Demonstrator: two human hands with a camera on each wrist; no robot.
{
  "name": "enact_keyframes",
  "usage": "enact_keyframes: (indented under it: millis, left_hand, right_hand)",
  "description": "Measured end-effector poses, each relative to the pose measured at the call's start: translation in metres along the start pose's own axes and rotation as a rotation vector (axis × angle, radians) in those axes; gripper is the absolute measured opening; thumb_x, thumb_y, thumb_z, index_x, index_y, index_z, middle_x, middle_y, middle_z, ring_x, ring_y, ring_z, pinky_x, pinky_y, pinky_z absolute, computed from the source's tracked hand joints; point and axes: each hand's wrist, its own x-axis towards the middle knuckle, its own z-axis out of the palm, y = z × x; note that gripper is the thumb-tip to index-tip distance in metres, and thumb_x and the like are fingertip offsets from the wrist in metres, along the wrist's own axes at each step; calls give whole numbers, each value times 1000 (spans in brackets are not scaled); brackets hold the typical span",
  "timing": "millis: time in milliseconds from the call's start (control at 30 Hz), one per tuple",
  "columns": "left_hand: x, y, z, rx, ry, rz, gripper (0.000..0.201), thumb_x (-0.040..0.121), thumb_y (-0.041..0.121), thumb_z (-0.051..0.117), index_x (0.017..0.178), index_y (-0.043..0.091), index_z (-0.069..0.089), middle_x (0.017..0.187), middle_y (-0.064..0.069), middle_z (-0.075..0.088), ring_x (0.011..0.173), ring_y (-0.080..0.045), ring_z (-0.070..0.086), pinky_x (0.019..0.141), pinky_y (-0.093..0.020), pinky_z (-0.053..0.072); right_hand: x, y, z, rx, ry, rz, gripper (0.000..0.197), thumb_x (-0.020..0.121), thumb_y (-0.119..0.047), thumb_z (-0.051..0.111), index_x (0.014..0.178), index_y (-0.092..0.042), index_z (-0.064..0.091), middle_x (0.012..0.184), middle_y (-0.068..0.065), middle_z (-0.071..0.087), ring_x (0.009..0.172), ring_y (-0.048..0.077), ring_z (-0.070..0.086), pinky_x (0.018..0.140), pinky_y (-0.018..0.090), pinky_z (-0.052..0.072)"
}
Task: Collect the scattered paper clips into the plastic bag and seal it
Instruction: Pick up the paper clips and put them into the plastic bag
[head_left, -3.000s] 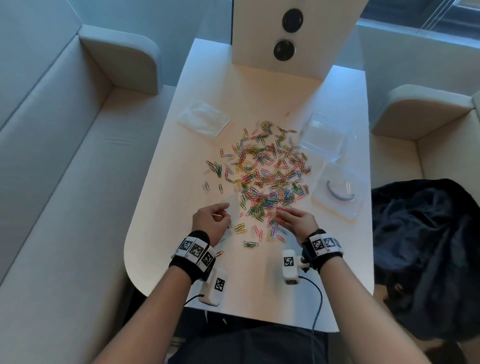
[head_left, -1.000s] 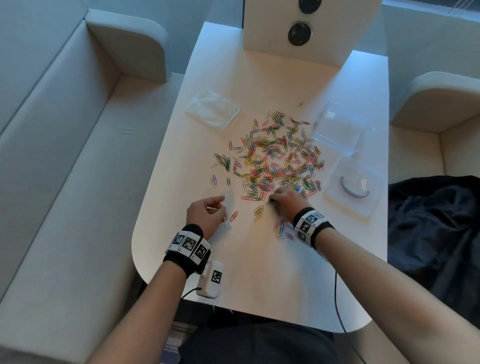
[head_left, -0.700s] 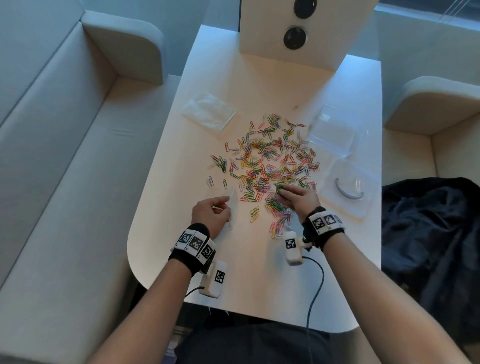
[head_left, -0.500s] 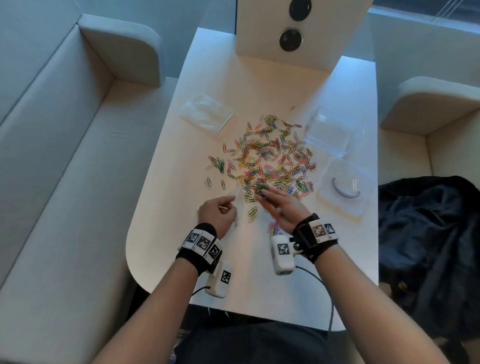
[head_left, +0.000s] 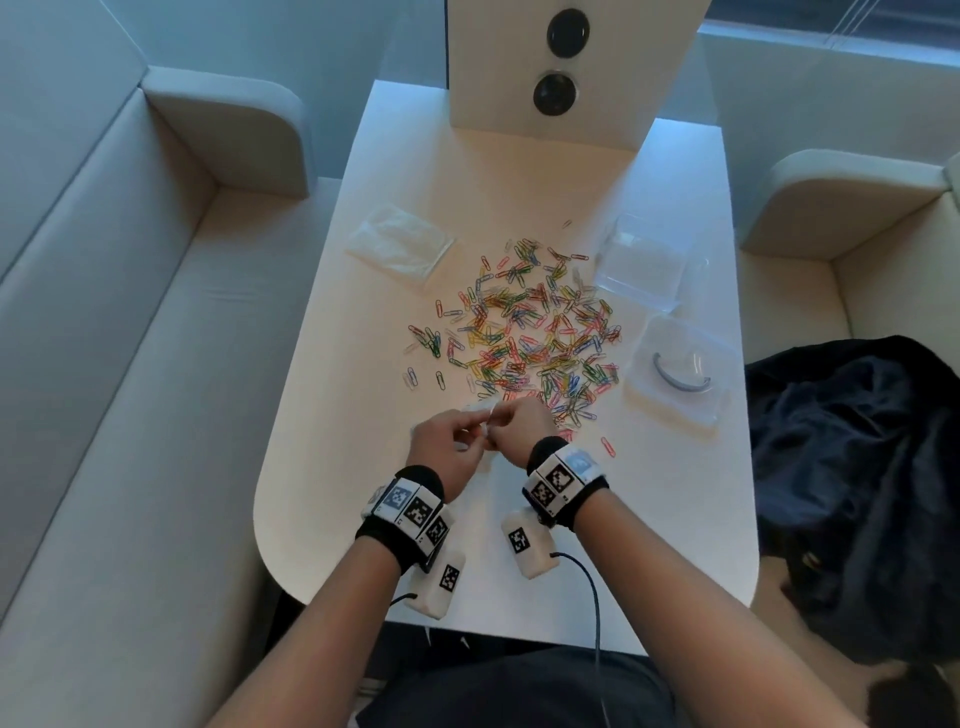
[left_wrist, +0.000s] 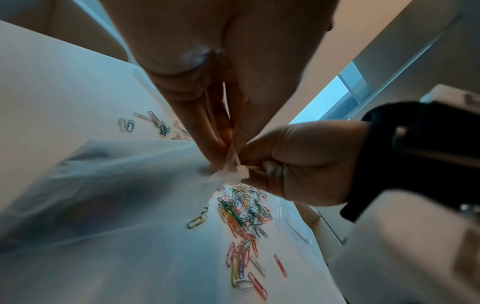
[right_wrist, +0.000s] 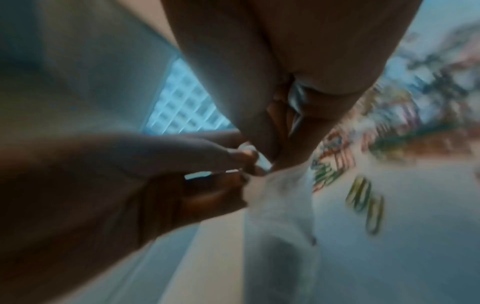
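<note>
The fingers (left_wrist: 207, 131) of the left hand (head_left: 441, 447) were pinched on the plastic bag (left_wrist: 109, 197) mouth, as before. The right hand (head_left: 517, 431) had been brought over from the paper clips (head_left: 530, 332); its fingers, apparently carrying clips, were pressed against that mouth. Both wrists were raised above the desk (head_left: 675, 499).
</note>
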Motion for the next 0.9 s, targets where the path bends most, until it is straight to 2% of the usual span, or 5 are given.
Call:
enact_keyframes:
  millis: [267, 400, 500, 733, 900]
  left_hand:
    - [7, -8, -15, -79, 120, -150, 33, 84, 11, 68, 116, 18, 71, 90, 1, 73, 82, -13, 69, 86, -22, 54]
    - [9, -18, -23, -121, 130, -221, 36, 85, 11, 66, 120, 17, 69, 95, -2, 72, 87, -18, 69, 90, -26, 55]
    - [8, -22, -24, -115, 137, -252, 35, 86, 11, 62, 120, 17, 69, 98, -1, 70, 91, -21, 67, 91, -28, 54]
    - [5, -21, -20, -89, 111, -263, 33, 86, 12, 61, 117, 18, 71, 97, -3, 72, 91, -21, 67, 92, -29, 54]
    - [7, -23, -24, -87, 118, -272, 34, 83, 11, 65, 116, 19, 71, 95, -4, 72, 86, -19, 66, 89, -26, 53]
  right_hand:
    - [-10, 18, -30, -19, 141, -220, 27, 83, -14, 70, 109, -19, 72, 97, 0, 72, 80, 15, 69, 77, 36, 60]
    - [-6, 92, -68, -270, 177, 167, 105, 59, -38, 90, 146, -24, 32, 133, 12, 39, 97, 29, 64, 80, 44, 59]
    - [-16, 125, -59, -302, 125, 264, 128, 47, -39, 95, 148, -25, 17, 137, 14, 24, 99, 34, 62, 93, 43, 53]
    - [10, 101, -14, -173, 370, 24, 101, 60, -28, 91, 144, -17, 36, 123, 10, 34, 96, 19, 52, 99, 30, 47]
    - [35, 73, -9, -185, 379, -50, 48, 75, -17, 80, 120, -14, 63, 124, 9, 44, 98, 21, 55, 97, 31, 49]
